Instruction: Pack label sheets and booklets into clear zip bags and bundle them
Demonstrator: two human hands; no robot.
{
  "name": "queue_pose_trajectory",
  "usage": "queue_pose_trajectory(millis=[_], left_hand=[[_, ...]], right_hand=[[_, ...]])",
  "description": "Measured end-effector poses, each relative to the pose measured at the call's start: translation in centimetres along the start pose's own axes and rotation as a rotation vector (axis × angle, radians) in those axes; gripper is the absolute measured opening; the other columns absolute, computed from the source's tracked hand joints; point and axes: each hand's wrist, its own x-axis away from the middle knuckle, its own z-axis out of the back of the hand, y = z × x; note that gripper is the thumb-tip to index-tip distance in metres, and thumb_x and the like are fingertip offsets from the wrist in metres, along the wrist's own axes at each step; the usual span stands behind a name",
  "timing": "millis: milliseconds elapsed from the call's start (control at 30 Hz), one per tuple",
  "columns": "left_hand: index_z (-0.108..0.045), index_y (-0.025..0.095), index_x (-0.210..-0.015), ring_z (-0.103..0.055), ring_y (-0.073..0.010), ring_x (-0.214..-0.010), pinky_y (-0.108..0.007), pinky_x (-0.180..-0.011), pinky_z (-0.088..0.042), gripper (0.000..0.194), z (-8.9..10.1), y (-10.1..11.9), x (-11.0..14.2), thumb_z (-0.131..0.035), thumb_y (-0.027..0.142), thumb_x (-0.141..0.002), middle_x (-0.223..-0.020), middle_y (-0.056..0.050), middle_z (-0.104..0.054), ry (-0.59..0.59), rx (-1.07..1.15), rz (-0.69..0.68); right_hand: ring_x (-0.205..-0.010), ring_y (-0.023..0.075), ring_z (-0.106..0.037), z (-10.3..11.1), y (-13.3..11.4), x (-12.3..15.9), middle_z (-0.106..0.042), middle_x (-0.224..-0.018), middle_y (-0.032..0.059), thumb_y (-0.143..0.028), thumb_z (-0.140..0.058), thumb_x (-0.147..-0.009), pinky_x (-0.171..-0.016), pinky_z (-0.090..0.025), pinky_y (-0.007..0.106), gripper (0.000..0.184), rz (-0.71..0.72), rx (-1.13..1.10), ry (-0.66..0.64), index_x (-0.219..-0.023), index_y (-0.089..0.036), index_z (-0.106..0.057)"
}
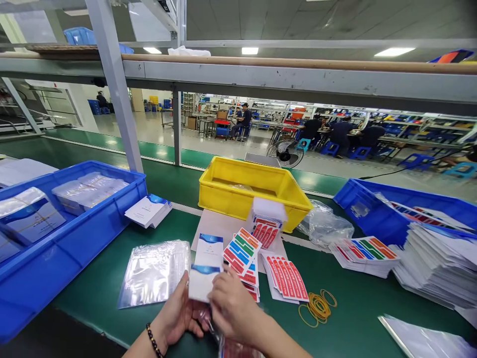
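The white-and-blue booklet (199, 287) is over the tabletop (100, 293), near its front edge. The left hand (182, 313) is partly closed on it, thumb along the booklet's left edge, fingers curled below. The right hand (233, 301) is bent at the booklet's right edge; its fingertips are hidden, so its hold cannot be determined. A clear plastic bag (238, 349) shows beneath the hands, toward the front edge. Clear plastic sleeves (154, 273) lie left of the booklet; rubber bands (318, 308) lie to the right. The yellow bin (253, 201) stands farther from the front edge.
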Motion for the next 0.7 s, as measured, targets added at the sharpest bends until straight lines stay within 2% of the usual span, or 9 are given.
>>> queue_pose_trajectory(millis=[67,100,167,233,333,467,600,633,700], left_hand=[[-0.060,0.009,-0.092,-0.063,-0.0177,-0.053,-0.025,-0.047,-0.046,0.041,-0.1,0.2,0.1,-0.050,0.046,-0.077,-0.063,-0.009,-0.068,0.014,0.106,-0.016],[-0.061,0.009,-0.089,-0.064,-0.0180,-0.056,-0.026,-0.052,-0.048,0.029,-0.1,0.2,0.3,-0.057,0.033,-0.074,-0.065,-0.009,-0.070,0.024,0.132,-0.035],[-0.063,0.008,-0.084,-0.066,-0.0193,-0.061,-0.029,-0.061,-0.050,0.019,-0.2,0.2,0.5,-0.062,0.020,-0.069,-0.068,-0.010,-0.071,0.013,0.149,-0.049],[-0.065,0.007,-0.083,-0.067,-0.0215,-0.064,-0.031,-0.062,-0.050,0.020,-0.3,0.0,0.8,-0.063,0.022,-0.069,-0.072,-0.013,-0.073,-0.038,0.138,-0.027],[-0.067,0.004,-0.084,-0.068,-0.0213,-0.065,-0.029,-0.062,-0.049,0.027,-0.3,-0.2,1.1,-0.064,0.028,-0.071,-0.076,-0.016,-0.073,-0.092,0.111,-0.015],[-0.068,0.005,-0.081,-0.068,-0.0205,-0.062,-0.026,-0.059,-0.048,0.028,-0.6,-0.5,1.4,-0.067,0.031,-0.070,-0.073,-0.015,-0.073,-0.073,0.076,-0.037],[-0.067,0.005,-0.083,-0.068,-0.0236,-0.065,-0.030,-0.062,-0.049,0.028,-1.1,-0.6,1.5,-0.069,0.029,-0.067,-0.073,-0.014,-0.073,-0.078,0.096,-0.029],[-0.067,0.005,-0.085,-0.068,-0.0246,-0.068,-0.032,-0.065,-0.049,0.029,-1.3,-0.5,1.5,-0.069,0.028,-0.068,-0.075,-0.014,-0.073,-0.086,0.107,-0.018],[-0.067,0.005,-0.089,-0.068,-0.0267,-0.076,-0.035,-0.073,-0.049,0.032,-1.9,-0.4,1.5,-0.066,0.031,-0.071,-0.081,-0.015,-0.073,-0.117,0.152,0.018]], right_hand=[[-0.073,0.0167,-0.052,0.9,-0.1,0.5,-0.058,-0.070,0.0021,-0.019,-0.047,-0.077,-0.091,-0.035,0.040,0.015,0.025,-0.094,0.006,-0.072,-0.020,-0.061],[-0.073,0.0170,-0.053,1.3,0.4,0.5,-0.059,-0.072,0.0036,-0.020,-0.045,-0.079,-0.086,-0.039,0.038,0.017,-0.036,-0.087,0.033,-0.073,-0.019,-0.061],[-0.079,0.0206,-0.054,1.7,2.1,0.1,-0.061,-0.082,0.0094,-0.022,-0.043,-0.083,-0.075,-0.042,0.035,0.019,-0.281,0.049,0.108,-0.081,-0.016,-0.062],[-0.087,0.0270,-0.055,1.6,4.0,-0.7,-0.061,-0.093,0.0155,-0.029,-0.050,-0.081,-0.074,-0.042,0.038,0.023,-0.517,0.255,0.092,-0.092,-0.012,-0.061],[-0.089,0.0332,-0.055,0.8,5.6,-1.9,-0.061,-0.093,0.0193,-0.036,-0.058,-0.075,-0.073,-0.042,0.042,0.033,-0.662,0.465,-0.017,-0.092,-0.009,-0.061],[-0.078,0.0322,-0.059,-0.2,5.8,-2.6,-0.064,-0.081,0.0206,-0.027,-0.052,-0.080,-0.067,-0.044,0.040,0.024,-0.664,0.514,-0.014,-0.079,-0.007,-0.064],[-0.067,0.0245,-0.062,1.0,6.7,-1.6,-0.066,-0.072,0.0146,-0.013,-0.043,-0.082,-0.060,-0.045,0.033,0.023,-0.615,0.478,0.008,-0.074,-0.010,-0.065],[-0.069,0.0233,-0.062,1.6,6.8,-1.0,-0.067,-0.075,0.0138,-0.012,-0.041,-0.083,-0.061,-0.045,0.032,0.025,-0.596,0.469,0.034,-0.078,-0.010,-0.065],[-0.077,0.0225,-0.061,2.7,6.0,0.3,-0.067,-0.084,0.0137,-0.013,-0.037,-0.086,-0.066,-0.046,0.032,0.027,-0.487,0.444,0.170,-0.088,-0.011,-0.064]])
